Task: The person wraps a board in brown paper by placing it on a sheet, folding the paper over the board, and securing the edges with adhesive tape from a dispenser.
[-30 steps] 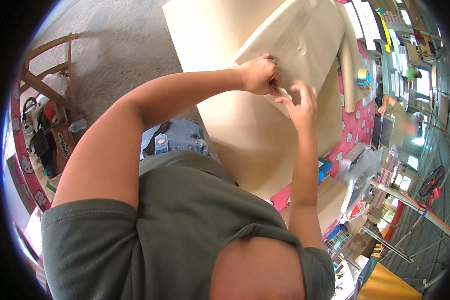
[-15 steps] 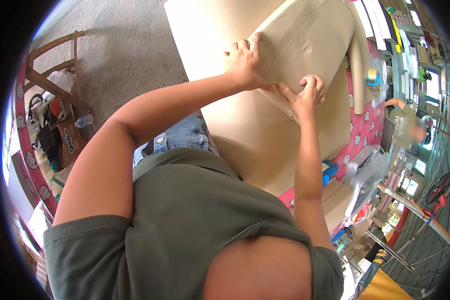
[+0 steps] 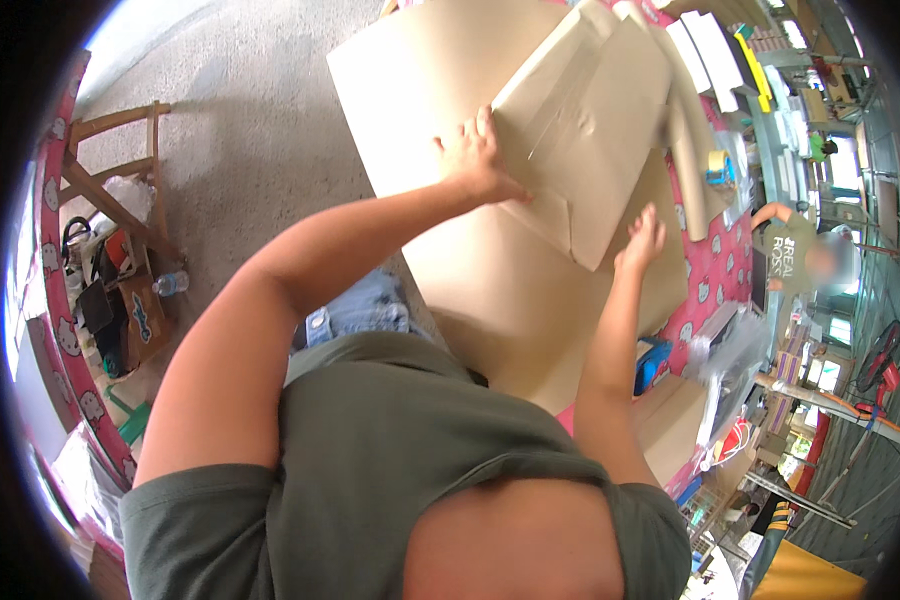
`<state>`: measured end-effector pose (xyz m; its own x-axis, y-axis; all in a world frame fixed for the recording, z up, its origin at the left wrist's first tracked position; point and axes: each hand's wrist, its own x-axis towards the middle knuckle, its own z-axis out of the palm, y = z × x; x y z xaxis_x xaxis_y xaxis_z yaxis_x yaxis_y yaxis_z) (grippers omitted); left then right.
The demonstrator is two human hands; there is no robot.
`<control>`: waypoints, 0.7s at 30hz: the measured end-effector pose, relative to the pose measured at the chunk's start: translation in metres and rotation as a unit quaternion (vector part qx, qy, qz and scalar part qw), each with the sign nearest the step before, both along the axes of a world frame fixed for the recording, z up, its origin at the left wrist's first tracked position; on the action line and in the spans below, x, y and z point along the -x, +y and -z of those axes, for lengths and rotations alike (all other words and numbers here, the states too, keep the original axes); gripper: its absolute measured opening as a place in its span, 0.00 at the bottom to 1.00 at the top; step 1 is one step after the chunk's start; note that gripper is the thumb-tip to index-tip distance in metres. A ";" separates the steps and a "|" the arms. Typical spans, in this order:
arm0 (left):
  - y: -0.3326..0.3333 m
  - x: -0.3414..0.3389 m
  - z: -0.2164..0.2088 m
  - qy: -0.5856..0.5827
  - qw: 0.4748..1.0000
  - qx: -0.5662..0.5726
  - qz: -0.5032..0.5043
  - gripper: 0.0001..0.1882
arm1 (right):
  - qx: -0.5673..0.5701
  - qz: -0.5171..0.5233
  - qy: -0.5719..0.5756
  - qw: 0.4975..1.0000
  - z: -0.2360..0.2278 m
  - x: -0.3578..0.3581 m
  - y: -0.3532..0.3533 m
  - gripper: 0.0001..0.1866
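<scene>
Brown paper covers the flat package, which lies towards 1 o'clock on a wide brown sheet over the pink-covered bench. It looks fairly stiff as a slab, though its wrapping seems thin, smooth and apt to crease or tear; its weight cannot be judged. Two hands under opposite long edges would probably suit it better than pinching the folded end at 6 o'clock. The left hand rests at the package's 9 o'clock edge, fingers spread, thumb towards the fold. The right hand hovers apart at 5 o'clock, fingers loosely bent, apparently empty.
</scene>
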<state>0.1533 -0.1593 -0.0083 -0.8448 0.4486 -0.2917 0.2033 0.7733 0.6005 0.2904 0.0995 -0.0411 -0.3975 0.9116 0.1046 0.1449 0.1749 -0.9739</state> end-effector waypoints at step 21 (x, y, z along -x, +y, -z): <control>-0.027 0.170 0.001 0.011 0.988 -0.088 0.130 0.61 | 0.033 0.126 0.118 0.984 0.050 0.087 -0.153 0.34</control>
<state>-0.0167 -0.1860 -0.0089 -0.6995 0.6935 -0.1724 0.3956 0.5767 0.7147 0.2039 -0.0532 -0.0916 -0.1292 0.9861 0.1046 -0.0567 0.0980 -0.9936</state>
